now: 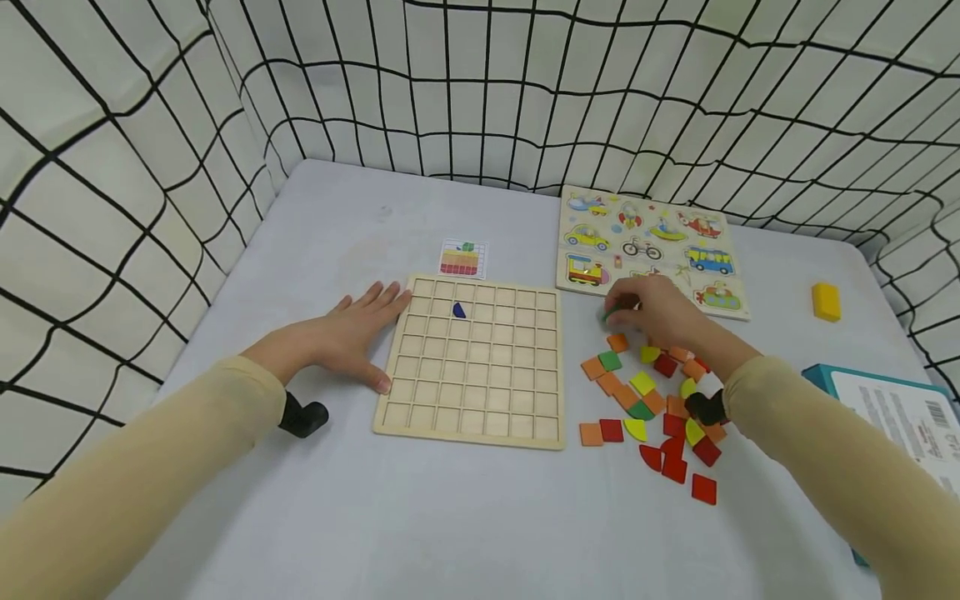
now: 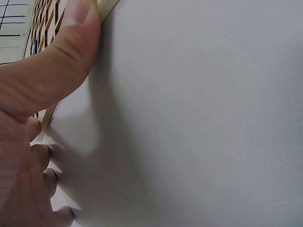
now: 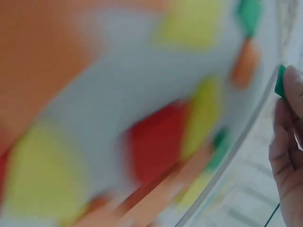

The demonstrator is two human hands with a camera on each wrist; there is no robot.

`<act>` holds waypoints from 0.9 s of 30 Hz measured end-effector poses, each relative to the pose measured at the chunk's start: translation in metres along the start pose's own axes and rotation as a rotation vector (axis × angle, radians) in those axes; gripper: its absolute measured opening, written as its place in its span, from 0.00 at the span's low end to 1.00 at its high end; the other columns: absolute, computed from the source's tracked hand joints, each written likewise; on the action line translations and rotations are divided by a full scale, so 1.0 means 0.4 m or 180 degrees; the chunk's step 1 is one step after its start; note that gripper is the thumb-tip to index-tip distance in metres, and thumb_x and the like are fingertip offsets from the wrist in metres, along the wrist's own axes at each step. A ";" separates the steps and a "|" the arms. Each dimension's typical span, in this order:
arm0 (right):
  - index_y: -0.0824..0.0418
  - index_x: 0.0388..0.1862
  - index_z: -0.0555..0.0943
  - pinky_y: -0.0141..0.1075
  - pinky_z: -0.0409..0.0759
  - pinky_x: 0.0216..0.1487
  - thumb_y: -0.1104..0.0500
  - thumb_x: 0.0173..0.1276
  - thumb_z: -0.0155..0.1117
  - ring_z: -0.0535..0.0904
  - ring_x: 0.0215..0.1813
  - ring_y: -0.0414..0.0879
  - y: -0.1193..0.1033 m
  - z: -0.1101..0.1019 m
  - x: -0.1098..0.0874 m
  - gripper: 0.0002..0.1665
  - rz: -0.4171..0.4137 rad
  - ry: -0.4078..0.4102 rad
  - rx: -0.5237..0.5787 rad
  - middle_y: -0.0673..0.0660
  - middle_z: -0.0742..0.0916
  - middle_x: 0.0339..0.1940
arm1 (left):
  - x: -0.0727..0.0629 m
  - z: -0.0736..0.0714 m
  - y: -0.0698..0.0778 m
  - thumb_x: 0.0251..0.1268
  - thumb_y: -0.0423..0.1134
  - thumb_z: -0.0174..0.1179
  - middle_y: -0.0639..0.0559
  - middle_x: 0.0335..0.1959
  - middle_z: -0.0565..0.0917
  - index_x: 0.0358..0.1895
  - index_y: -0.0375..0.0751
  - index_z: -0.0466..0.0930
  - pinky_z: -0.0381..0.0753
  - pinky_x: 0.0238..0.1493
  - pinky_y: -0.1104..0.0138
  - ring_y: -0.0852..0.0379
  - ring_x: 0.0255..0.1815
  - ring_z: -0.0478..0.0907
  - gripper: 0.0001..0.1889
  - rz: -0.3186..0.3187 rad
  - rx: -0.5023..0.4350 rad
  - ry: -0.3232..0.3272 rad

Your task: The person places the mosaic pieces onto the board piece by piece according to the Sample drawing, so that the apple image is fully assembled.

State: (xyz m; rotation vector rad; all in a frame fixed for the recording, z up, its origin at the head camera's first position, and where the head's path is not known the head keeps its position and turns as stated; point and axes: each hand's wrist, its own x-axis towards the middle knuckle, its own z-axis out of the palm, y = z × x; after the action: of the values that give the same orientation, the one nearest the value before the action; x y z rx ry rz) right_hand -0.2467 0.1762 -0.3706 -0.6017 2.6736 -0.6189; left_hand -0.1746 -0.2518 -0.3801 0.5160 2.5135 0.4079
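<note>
A wooden grid board (image 1: 480,422) lies on the white table, with one dark blue piece (image 1: 459,310) in a cell of its second row. My left hand (image 1: 348,337) is spread flat at the board's left edge; the left wrist view shows its thumb (image 2: 71,52) against the frame. Over the table right of the board, my right hand (image 1: 652,304) pinches a green tile (image 3: 280,82) between thumb and fingers. Below that hand lies a loose spread of red, orange, yellow and green tiles (image 1: 673,425), some square and some rounded.
A small pattern card (image 1: 460,260) lies behind the board. At the back right is a wooden picture puzzle (image 1: 652,250) with vehicles. A yellow block (image 1: 826,302) and a teal-edged box (image 1: 892,408) are at the right. Black netting (image 1: 487,83) surrounds the table.
</note>
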 end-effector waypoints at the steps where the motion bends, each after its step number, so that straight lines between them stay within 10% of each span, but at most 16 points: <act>1: 0.59 0.44 0.84 0.40 0.78 0.48 0.61 0.70 0.70 0.78 0.44 0.50 -0.012 0.003 0.012 0.06 -0.0054 0.0067 0.0057 0.56 0.88 0.42 | 0.000 0.000 0.000 0.46 0.57 0.80 0.35 0.85 0.34 0.84 0.36 0.35 0.34 0.79 0.31 0.33 0.85 0.28 0.71 -0.0008 0.0005 -0.0003; 14: 0.59 0.44 0.87 0.34 0.77 0.44 0.60 0.73 0.67 0.78 0.41 0.47 -0.219 0.083 0.240 0.05 -0.0610 -0.0237 0.0575 0.55 0.89 0.44 | -0.007 -0.009 0.012 0.44 0.58 0.80 0.34 0.85 0.36 0.83 0.35 0.36 0.35 0.78 0.31 0.33 0.85 0.29 0.72 -0.0017 -0.0016 0.0019; 27: 0.60 0.43 0.90 0.38 0.79 0.52 0.62 0.72 0.68 0.79 0.45 0.47 -0.256 0.100 0.282 0.06 -0.0528 -0.0361 0.0443 0.56 0.90 0.42 | 0.002 0.000 0.002 0.45 0.58 0.80 0.36 0.85 0.34 0.84 0.37 0.35 0.34 0.79 0.32 0.35 0.86 0.28 0.72 -0.0051 0.0023 0.0013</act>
State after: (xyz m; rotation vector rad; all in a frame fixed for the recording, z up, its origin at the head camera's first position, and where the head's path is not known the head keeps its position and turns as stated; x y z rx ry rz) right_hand -0.2940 0.0264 -0.3804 -0.7993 2.4686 -0.7838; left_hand -0.1751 -0.2509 -0.3801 0.4981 2.5222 0.3942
